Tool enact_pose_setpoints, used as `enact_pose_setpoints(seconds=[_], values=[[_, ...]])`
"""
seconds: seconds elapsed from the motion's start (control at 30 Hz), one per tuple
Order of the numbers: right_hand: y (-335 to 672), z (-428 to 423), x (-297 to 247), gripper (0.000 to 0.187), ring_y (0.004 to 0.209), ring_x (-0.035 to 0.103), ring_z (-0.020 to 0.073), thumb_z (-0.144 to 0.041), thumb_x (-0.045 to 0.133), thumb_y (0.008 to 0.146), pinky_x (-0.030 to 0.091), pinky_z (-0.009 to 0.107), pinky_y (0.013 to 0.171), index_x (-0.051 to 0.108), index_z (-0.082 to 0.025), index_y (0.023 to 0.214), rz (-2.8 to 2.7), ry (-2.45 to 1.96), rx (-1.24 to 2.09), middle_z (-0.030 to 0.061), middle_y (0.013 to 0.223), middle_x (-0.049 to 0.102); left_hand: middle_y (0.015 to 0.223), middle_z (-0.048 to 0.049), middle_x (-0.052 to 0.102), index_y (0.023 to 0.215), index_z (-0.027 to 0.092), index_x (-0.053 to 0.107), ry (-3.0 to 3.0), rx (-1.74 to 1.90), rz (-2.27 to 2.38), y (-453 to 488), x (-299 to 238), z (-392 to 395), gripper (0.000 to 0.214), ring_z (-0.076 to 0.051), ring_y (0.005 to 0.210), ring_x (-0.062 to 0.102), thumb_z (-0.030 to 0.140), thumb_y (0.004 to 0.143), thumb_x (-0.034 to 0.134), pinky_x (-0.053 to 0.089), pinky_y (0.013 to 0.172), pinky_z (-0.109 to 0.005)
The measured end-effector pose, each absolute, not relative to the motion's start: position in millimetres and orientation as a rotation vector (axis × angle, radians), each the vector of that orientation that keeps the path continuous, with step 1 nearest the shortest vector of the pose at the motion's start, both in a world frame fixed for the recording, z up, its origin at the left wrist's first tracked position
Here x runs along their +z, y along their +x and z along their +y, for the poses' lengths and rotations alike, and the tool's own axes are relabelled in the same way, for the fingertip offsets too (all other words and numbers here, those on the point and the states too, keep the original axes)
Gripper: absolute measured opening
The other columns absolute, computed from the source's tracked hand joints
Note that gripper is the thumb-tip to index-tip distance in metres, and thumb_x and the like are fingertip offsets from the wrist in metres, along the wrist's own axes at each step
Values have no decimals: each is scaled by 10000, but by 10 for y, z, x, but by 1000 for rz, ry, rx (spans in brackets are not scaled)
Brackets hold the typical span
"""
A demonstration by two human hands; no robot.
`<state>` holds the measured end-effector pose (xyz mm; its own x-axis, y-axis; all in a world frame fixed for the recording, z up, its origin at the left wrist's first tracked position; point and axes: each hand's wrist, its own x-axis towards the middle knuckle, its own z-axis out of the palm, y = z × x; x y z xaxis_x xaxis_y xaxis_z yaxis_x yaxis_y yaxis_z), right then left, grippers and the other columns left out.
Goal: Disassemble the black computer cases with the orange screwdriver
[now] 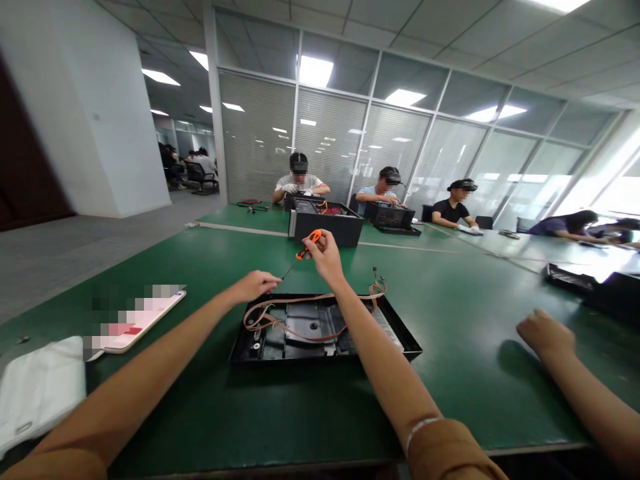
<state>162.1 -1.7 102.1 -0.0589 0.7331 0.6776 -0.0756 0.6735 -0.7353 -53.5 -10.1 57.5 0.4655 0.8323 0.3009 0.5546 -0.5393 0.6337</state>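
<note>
My right hand [326, 259] grips the orange and black handle of a screwdriver [313, 237] above the table. The screwdriver's thin shaft slants down to the left, toward the fingertips of my left hand [256, 287]. Those fingers are pinched together at the shaft's tip; whatever they hold is too small to make out. Below both hands lies a shallow black panel [300, 353] with raised edges, its inner side up. A flat ribbon of thin wires [285, 300] loops across it, with small plugs at the far right end. My right forearm hides part of the panel.
A phone [147, 320] and a white pouch [43, 387] lie at the left. Another person's fist [547, 333] rests on the green table [450, 287] at the right. Beyond the panel stands an open black computer case [330, 223]; several people sit across the table.
</note>
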Motion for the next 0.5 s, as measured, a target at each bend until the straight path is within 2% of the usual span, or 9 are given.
enact_pose_setpoints(seconds=[0.13,0.33,0.5], values=[[1499,28,838,351,667,536,97,-364,558,726,479,194,537,433,-205,1013,-1588,-609,715,5,847,559,897,-60,667,858,173,682,2637,750,1346,-395,180,-93,261,-171,841,583,327,787,483,392,808,-261],[1367,10,635,331,666,536,90,-357,527,746,497,209,590,440,-195,1022,-1642,-647,698,1,846,535,806,-55,646,791,163,660,2736,819,1431,-454,138,-204,237,-153,778,567,328,798,491,381,740,-239],[1343,-22,594,337,654,536,90,-343,521,752,495,202,572,467,-184,1043,-1677,-651,662,14,854,513,701,-53,604,683,154,638,2762,787,1502,-414,102,-240,237,-144,668,532,325,780,506,366,657,-242]])
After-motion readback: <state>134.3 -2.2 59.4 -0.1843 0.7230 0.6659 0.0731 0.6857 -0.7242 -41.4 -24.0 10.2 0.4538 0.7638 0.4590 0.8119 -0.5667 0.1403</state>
